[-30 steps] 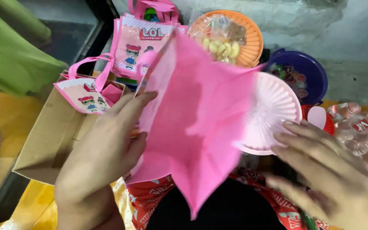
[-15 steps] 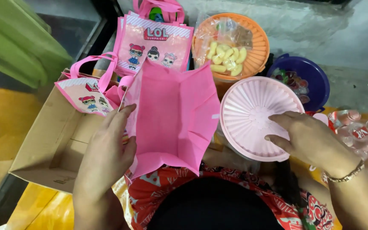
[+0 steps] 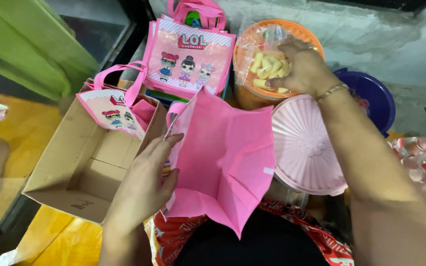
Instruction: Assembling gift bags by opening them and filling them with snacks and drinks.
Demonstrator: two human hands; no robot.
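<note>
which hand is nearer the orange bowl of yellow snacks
Right. The right hand reaches into the orange bowl, fingers on the snack bag. The left hand is well below it, holding the open pink bag.

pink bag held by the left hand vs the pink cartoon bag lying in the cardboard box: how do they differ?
The plain pink fabric bag is held open by the left hand, mouth towards the camera; the pink cartoon-printed tote bag leans, tilted, on the brown cardboard box, untouched. The held bag shows its unprinted inside; the boxed one shows its printed face. The boxed bag's pink loop handles show fully; the held bag's are barely visible. Both are pink, seemingly the same soft material.
</note>
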